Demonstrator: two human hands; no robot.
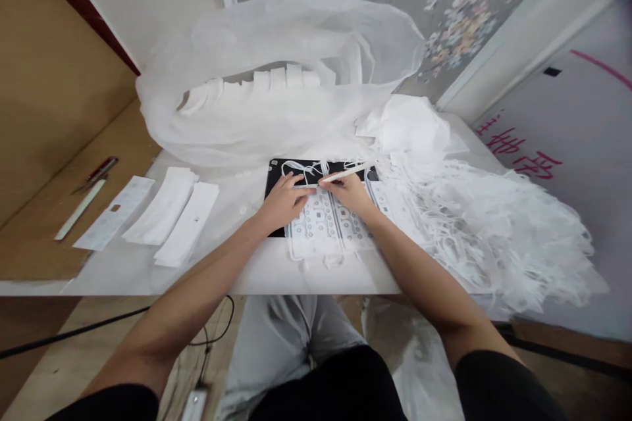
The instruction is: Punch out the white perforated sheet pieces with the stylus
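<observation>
A translucent white sheet (316, 237) printed with rows of small grey shapes lies over a black board (276, 179). White looped cords (296, 168) cross the board's far part. My left hand (285, 202) rests on the sheet's far left, fingers stretched and apart, holding nothing that I can see. Beside it, my right hand (351, 195) is closed around a slim white pen-like stick (349, 172), slanting up to the right. The stick's lower end is near the sheet's far edge, close to my left fingertips; exact contact is too small to make out.
At right, a heap of white strips and loops (488, 230) reaches the table edge. Behind stands an opened plastic bag (237, 125) with white pieces inside. At left lie stacks of white strips (165, 207), a pale stick (81, 208) and a red cutter (102, 169).
</observation>
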